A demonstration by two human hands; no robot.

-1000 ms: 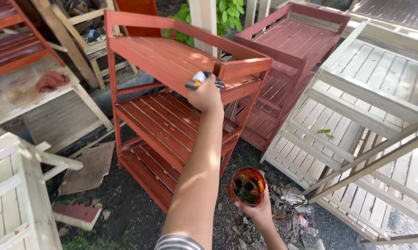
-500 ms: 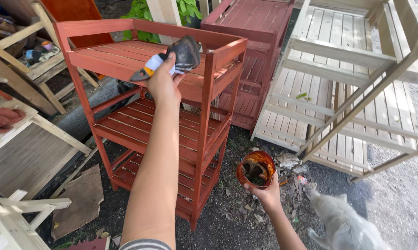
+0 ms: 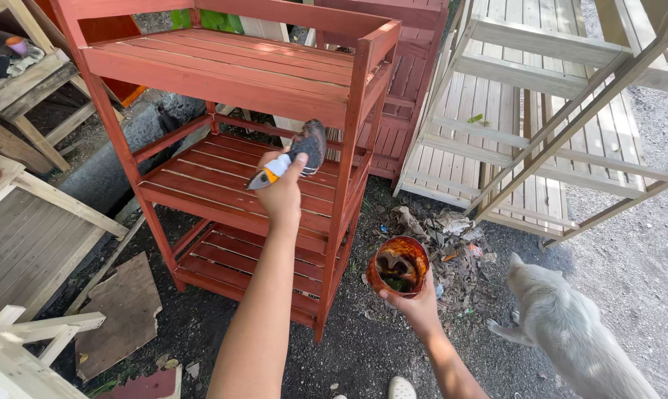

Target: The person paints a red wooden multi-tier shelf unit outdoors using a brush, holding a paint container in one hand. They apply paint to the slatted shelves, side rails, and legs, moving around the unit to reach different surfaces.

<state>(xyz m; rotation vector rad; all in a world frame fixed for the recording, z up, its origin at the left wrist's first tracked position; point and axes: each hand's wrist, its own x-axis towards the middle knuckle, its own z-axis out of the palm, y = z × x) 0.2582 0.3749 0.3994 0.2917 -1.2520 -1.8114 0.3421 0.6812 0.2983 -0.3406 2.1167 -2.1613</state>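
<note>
A paintbrush with a dark, stained head is gripped in the left hand, fingers wrapped tight round its white-and-orange handle, and is held just under the front edge of the top shelf of the red slatted shelving unit, over the middle shelf. A rusty paint tin is cupped from below in the right hand, off the unit's right corner post. A grey cat is seen on the gravel at lower right.

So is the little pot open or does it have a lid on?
Open: the pot in the right hand shows its stained inside.
</note>
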